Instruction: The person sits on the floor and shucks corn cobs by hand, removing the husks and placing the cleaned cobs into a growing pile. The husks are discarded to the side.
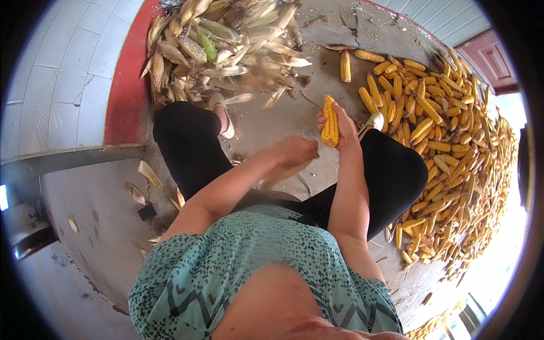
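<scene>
In front of me, my right hand is wrapped around a bare yellow corn cob, held upright with its kernels showing. To its left is my left hand, blurred, with the fingers bent and apart from the cob. A blurred pale-brown streak that looks like corn husk shows just below that hand; whether the fingers grip it is unclear. Ahead on the left lies a heap of corn ears still in dry husks, one of them green. A large pile of husked yellow cobs spreads on the right.
My black-trousered knees flank the hands. Loose husks and a small dark flat object lie on the concrete floor at left. A tiled wall with a red band borders the husk heap. A pinkish-red panelled door stands at far right.
</scene>
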Action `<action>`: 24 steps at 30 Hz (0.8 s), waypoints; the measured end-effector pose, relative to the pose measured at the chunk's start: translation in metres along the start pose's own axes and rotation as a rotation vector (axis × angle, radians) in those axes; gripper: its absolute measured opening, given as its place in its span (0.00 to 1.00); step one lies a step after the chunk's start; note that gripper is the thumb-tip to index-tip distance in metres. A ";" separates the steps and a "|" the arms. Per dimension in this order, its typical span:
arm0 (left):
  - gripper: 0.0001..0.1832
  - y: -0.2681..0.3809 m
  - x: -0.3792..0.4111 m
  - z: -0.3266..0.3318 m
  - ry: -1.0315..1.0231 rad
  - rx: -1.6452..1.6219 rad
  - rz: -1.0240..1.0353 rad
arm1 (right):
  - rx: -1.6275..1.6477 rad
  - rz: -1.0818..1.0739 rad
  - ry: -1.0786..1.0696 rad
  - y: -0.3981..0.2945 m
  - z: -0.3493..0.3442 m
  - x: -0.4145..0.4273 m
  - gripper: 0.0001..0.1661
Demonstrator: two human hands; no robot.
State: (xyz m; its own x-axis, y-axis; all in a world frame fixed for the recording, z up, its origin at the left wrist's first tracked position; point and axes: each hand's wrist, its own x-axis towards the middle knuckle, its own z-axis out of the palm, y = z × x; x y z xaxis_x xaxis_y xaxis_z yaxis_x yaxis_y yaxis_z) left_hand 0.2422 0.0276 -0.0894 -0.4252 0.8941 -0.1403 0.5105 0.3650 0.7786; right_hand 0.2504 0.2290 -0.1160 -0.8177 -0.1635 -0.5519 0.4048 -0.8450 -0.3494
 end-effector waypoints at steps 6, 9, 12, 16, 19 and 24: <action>0.07 0.039 -0.029 -0.075 0.321 -0.049 -0.035 | 1.147 -0.620 -0.335 -0.075 0.062 -0.059 0.52; 0.07 0.038 -0.076 -0.154 0.937 -0.081 -0.078 | 0.542 -0.825 -0.545 -0.089 0.073 -0.081 0.43; 0.08 0.041 -0.165 -0.232 1.484 0.318 -0.140 | 0.003 -0.759 -0.833 -0.059 0.144 -0.123 0.39; 0.15 0.000 -0.304 -0.247 1.316 0.834 -0.686 | -0.294 -0.527 -1.474 -0.014 0.224 -0.160 0.32; 0.18 -0.062 -0.428 -0.170 0.623 0.758 -1.419 | -0.282 -0.451 -1.559 -0.005 0.251 -0.171 0.29; 0.22 -0.124 -0.564 -0.027 -0.260 0.114 -1.653 | -0.165 -0.441 -1.547 0.012 0.258 -0.160 0.30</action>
State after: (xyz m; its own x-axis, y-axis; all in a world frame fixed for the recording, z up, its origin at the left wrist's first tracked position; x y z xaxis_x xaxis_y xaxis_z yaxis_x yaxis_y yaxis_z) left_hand 0.3985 -0.5290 -0.0905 -0.4034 -0.4316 -0.8069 -0.2752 0.8982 -0.3429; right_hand 0.2806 0.1139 0.1634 -0.4426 -0.3522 0.8247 -0.0071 -0.9182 -0.3960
